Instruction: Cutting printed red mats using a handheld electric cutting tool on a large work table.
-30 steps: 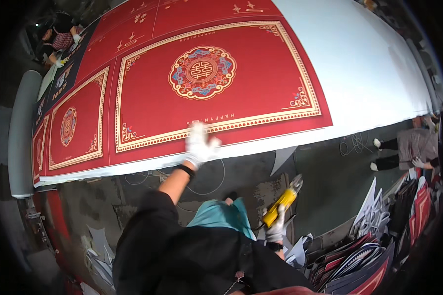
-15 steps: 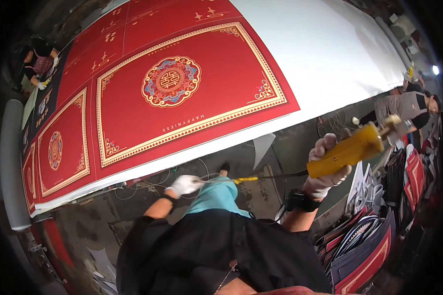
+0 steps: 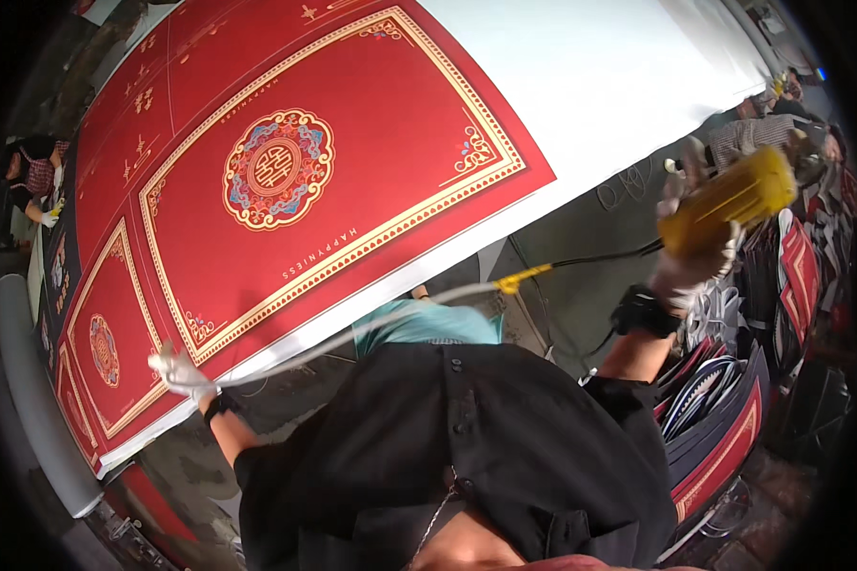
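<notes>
Your right hand (image 3: 697, 261) wrapped the tool (image 3: 731, 200) | your left hand (image 3: 183, 374) met the cord (image 3: 595, 258), pinch not discernible | slack probably wanted guiding clear of the print (image 3: 390, 171)

Yellow tool (image 3: 728, 202) blurred (details lost); red sheet (image 3: 371, 157) cropped above.

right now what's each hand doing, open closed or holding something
Left hand: appears closed on the pale cable, fingers slightly blurred.
Right hand: closed, holding the yellow power tool.
</notes>
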`<state>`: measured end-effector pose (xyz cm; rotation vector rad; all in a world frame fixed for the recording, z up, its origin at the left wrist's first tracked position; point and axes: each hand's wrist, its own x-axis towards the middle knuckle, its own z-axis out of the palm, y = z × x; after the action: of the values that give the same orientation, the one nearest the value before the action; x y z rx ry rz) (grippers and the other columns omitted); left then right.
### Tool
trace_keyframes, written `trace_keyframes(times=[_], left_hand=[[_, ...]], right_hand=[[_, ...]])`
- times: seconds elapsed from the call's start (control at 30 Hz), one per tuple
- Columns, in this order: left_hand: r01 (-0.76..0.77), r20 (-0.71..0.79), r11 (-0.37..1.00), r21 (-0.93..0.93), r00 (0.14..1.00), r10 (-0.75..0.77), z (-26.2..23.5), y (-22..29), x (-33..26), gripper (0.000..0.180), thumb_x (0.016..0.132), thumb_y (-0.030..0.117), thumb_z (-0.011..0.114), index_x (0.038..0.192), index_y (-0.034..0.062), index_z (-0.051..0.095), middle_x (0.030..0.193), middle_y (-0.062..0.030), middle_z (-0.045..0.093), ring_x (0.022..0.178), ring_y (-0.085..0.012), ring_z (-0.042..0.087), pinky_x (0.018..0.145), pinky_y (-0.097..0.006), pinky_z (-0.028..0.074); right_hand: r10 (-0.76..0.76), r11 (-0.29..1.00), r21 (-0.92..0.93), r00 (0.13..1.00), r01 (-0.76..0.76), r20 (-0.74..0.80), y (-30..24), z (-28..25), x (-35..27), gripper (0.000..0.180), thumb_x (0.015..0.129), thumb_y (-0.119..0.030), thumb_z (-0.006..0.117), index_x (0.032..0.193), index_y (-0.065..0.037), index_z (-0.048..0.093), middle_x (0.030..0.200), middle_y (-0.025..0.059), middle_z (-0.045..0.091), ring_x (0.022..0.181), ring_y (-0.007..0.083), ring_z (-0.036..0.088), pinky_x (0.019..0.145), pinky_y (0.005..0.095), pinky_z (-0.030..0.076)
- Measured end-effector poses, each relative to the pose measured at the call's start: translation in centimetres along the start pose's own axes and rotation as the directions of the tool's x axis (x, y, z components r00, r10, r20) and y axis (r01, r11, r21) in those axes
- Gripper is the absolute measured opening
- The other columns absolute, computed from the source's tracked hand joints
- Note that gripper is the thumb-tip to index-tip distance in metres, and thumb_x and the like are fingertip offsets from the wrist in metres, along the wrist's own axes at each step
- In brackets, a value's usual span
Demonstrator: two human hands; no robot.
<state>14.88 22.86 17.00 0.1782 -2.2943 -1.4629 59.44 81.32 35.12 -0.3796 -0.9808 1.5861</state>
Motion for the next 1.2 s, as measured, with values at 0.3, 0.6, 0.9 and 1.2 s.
trace_keyframes(times=[0.3, 0.6, 0.9, 1.2], left_hand=[[0.156, 0.497, 0.988, -0.013, 0.858, -0.129, 14.8, 10.9, -4.9, 0.072, 0.097, 0.059, 0.036, 0.104, -0.0083, 0.061, 0.087, -0.0103, 0.064, 0.059, -0.0091, 0.049, 0.068, -0.03, 0.052], [0.185, 0.385, 0.973, 0.14, 0.895, -0.226, 18.1, 12.1, -10.6, 0.069, 0.097, 0.059, 0.037, 0.101, -0.0049, 0.065, 0.05, 0.0056, 0.037, 0.044, -0.0058, 0.037, 0.068, -0.032, 0.053], [0.166, 0.473, 0.977, 0.131, 0.856, -0.209, 24.2, 17.3, -16.4, 0.071, 0.096, 0.061, 0.037, 0.101, -0.0041, 0.064, 0.06, 0.0002, 0.047, 0.045, -0.008, 0.038, 0.07, -0.033, 0.054], [0.157, 0.479, 0.969, 0.191, 0.846, -0.232, 24.2, 16.3, -18.8, 0.07, 0.096, 0.06, 0.038, 0.1, -0.0039, 0.065, 0.058, 0.0, 0.053, 0.046, -0.0065, 0.042, 0.069, -0.027, 0.052]], right_hand=[[0.7, 0.702, -0.057, 0.702, -0.71, -0.128, 6.5, -11.1, -9.1, 0.058, 0.079, -0.037, 0.07, 0.113, 0.006, 0.052, 0.094, 0.0165, 0.061, 0.073, 0.0235, 0.062, 0.065, 0.0322, 0.053], [0.478, 0.592, -0.643, 0.854, -0.487, -0.206, 0.4, -14.0, -1.1, 0.066, 0.072, -0.016, 0.077, 0.13, -0.004, 0.048, 0.093, 0.0088, 0.062, 0.077, 0.0196, 0.064, 0.07, 0.0335, 0.055], [0.866, 0.34, -0.313, 0.425, -0.887, -0.264, 3.3, -22.7, 0.3, 0.027, 0.08, -0.007, 0.062, 0.103, 0.003, 0.056, 0.081, 0.0115, 0.062, 0.066, 0.0207, 0.064, 0.058, 0.032, 0.054], [0.724, 0.001, -0.884, 0.61, -0.467, -0.322, 5.6, -32.0, -2.3, 0.033, 0.072, -0.013, 0.068, 0.101, -0.002, 0.058, 0.081, 0.0061, 0.067, 0.071, 0.0172, 0.064, 0.067, 0.0289, 0.051]])
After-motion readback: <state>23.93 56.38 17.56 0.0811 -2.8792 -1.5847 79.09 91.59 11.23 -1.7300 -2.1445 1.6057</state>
